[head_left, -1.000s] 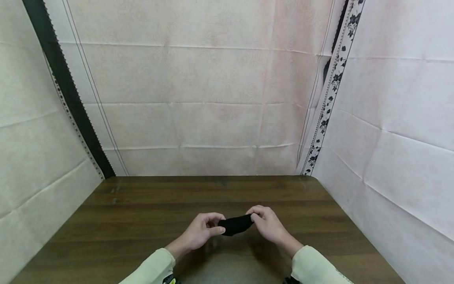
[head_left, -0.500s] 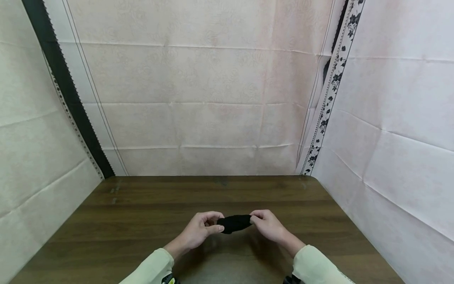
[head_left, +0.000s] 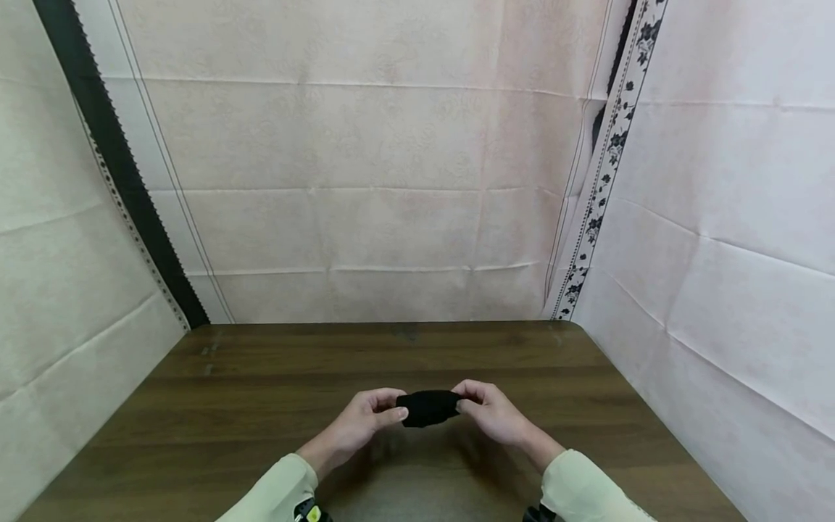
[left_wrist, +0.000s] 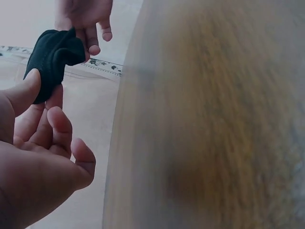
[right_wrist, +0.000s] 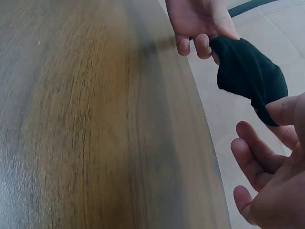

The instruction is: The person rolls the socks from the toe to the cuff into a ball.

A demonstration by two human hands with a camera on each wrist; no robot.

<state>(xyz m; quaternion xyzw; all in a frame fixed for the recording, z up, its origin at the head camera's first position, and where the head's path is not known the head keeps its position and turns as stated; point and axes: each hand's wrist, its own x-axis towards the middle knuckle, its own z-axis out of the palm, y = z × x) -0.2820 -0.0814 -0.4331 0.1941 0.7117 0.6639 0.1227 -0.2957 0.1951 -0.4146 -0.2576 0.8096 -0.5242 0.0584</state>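
Note:
A small folded piece of soft black cloth [head_left: 428, 408] is stretched between both hands above the table in the head view. My left hand [head_left: 355, 423] pinches its left end between thumb and fingers. At the opposite end, the thumb and fingers of my right hand [head_left: 493, 414] pinch it too. Stitching and a bent-over flap show on the cloth [left_wrist: 47, 62] in the left wrist view. From the right wrist, the cloth [right_wrist: 250, 71] looks doubled, with a fold near the right thumb. The lower fingers of each hand curl loosely beneath it.
The brown wood-grain table [head_left: 261, 377] spreads under the hands. Pale creased cloth sheets form a back wall [head_left: 391, 145], a left wall [head_left: 59, 254] and a right wall [head_left: 737, 217] around it. Black bands and floral trim run down the corners.
The black cloth has shifted slightly left and up and now lies more level. The right hand dipped a little, then rose again. Both hands keep their pinch.

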